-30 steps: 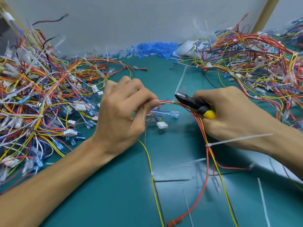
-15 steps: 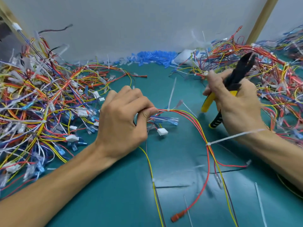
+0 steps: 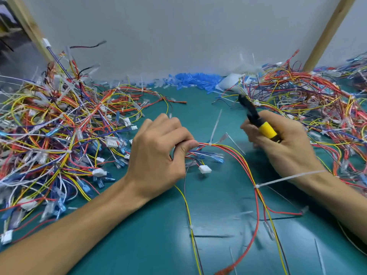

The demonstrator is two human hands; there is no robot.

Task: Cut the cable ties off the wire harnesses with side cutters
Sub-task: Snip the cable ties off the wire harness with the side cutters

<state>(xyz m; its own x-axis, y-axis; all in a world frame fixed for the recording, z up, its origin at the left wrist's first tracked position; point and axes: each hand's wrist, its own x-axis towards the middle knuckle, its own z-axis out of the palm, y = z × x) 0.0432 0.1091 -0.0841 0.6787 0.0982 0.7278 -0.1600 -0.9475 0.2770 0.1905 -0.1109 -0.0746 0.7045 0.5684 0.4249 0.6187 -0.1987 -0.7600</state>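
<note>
Left hand (image 3: pixel 156 155) is pinching the wire harness (image 3: pixel 228 149) right beside a white cable tie (image 3: pixel 213 133) on the green mat (image 3: pixel 158 245), while the right hand (image 3: pixel 282 143) is gripping the yellow-handled side cutters (image 3: pixel 256 120), tips blurry and pointing up, near that tie but off it.

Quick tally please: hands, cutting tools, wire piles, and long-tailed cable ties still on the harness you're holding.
Hands: 2, left hand, right hand
Tools: 1, side cutters
Wire piles: 2, left pile, right pile
Long-tailed ties plainly on the held harness: 2, upper cable tie, lower cable tie
Total: 7
</note>
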